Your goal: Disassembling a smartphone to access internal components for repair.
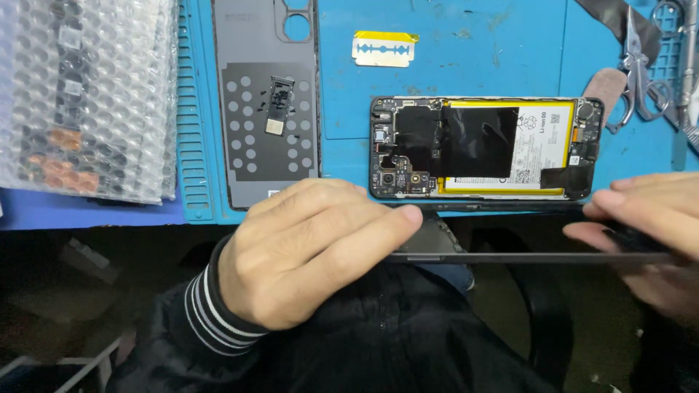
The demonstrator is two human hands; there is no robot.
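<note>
A blue silicone work mat (466, 80) covers the bench, its near edge ending just above my lap, with dark open space below it. Nearest to me, my left hand (306, 255) and my right hand (648, 233) hold a thin black flat phone panel (524, 257), seen edge-on, level in the air just off the mat's near edge. My left fingers are closed together over its left end; my right fingers are clamped on its right end. Just beyond, on the mat, lies an opened black smartphone body (486, 148) with a yellow-edged white battery and black tape across it, parallel to the held panel. To its left, a grey phone back cover (266, 102) lies inner face up, touching my left knuckles in view. At the far left, a stack of clear bubble-wrap sleeves (84, 94) holds dark parts with copper-coloured pieces. Farther back, a silver razor blade (383, 49) lies on yellow paper; silver scissors (641, 73) rest at the far right.
</note>
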